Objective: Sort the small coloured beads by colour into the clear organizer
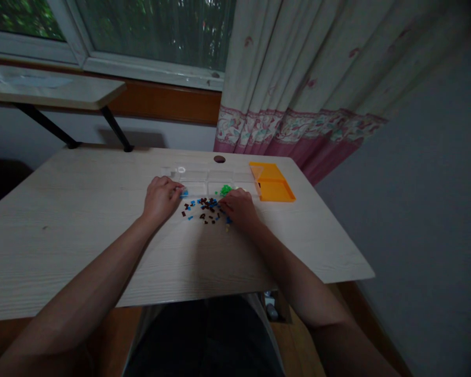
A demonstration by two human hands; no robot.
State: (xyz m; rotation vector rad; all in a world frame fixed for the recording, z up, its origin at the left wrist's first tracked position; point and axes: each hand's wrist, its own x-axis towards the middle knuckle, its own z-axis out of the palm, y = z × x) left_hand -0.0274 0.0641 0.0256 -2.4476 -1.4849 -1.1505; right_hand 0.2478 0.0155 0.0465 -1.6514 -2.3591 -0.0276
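Observation:
A scatter of small dark red and blue pieces [204, 208] lies on the pale wooden table [82, 220]. My left hand [161, 198] rests at the left of the pile with curled fingers, its fingertips at a few blue pieces [184, 193]. My right hand [240, 207] sits on the right side of the pile, fingers bent down onto the pieces. Whether either hand pinches a piece is hidden. A clear compartment tray [204, 180] stands just behind the pile, with green pieces [225, 189] in one cell.
An open orange box [272, 182] lies to the right of the tray. A round cable hole [219, 159] is in the table's far edge. Behind stand a curtain [298, 78], a window and a second tabletop [43, 86] at the left.

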